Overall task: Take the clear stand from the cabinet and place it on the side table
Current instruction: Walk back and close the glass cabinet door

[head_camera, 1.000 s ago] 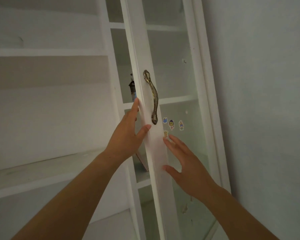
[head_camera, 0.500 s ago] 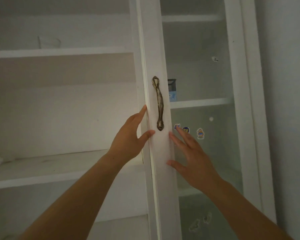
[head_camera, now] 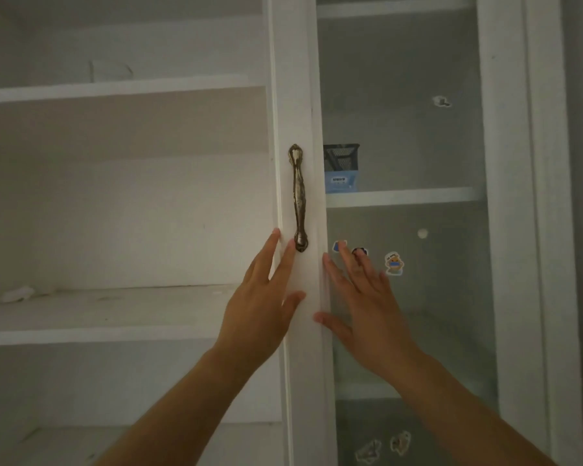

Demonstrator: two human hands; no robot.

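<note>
A faint clear object (head_camera: pixel 110 70), possibly the clear stand, sits on the upper open shelf at the left; its shape is hard to make out. The white cabinet's glass door (head_camera: pixel 297 95) carries a brass handle (head_camera: pixel 298 196). My left hand (head_camera: pixel 260 304) lies flat with spread fingers on the door's left stile, just below the handle. My right hand (head_camera: pixel 367 311) rests on the glass pane to the right of the stile, fingers apart. Neither hand holds anything.
Behind the glass a black mesh pen holder (head_camera: pixel 341 158) stands on a blue box on an inner shelf. Cartoon stickers (head_camera: pixel 394 264) dot the pane. A small white scrap (head_camera: pixel 16 294) lies on the middle open shelf (head_camera: pixel 115 317). A grey wall borders the cabinet's right side.
The glass door has swung from ajar to nearly flat against the cabinet front. Both hands stayed on it, and the left hand's fingers went from curling around its edge to lying flat.
</note>
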